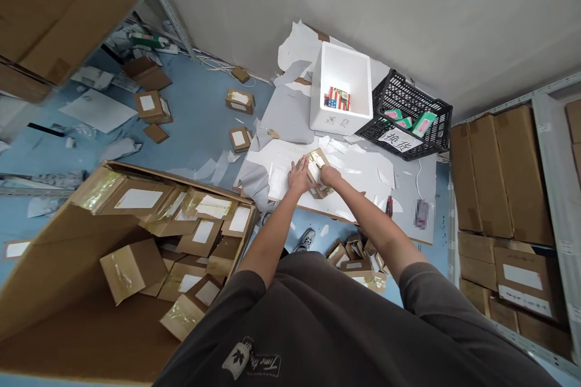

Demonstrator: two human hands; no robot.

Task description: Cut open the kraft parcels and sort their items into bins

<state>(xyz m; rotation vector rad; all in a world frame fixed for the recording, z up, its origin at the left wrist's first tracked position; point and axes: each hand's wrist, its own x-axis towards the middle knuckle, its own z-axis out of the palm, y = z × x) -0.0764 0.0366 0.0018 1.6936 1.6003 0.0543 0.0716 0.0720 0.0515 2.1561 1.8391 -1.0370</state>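
On the table in front of me lies a small cardboard box [321, 191] with shiny clear tape over its top. My left hand [298, 176] rests on the box's left side with its fingers spread. My right hand [330, 176] is closed over the right part of the same box, close to the tape. Whatever is inside that fist is too small and hidden to make out. Torn white paper [349, 160] lies around the box. Behind it stands a white foam box [341, 121] holding a few small colourful packs.
A black crate [438, 127] with green-and-pink boxes stands at the table's back right. Near the right edge lie a red-and-black tool [389, 207] and a blurred object [421, 214]. To my left, a large carton [49, 290] holds several taped boxes. Shelves [544, 163] stand right.
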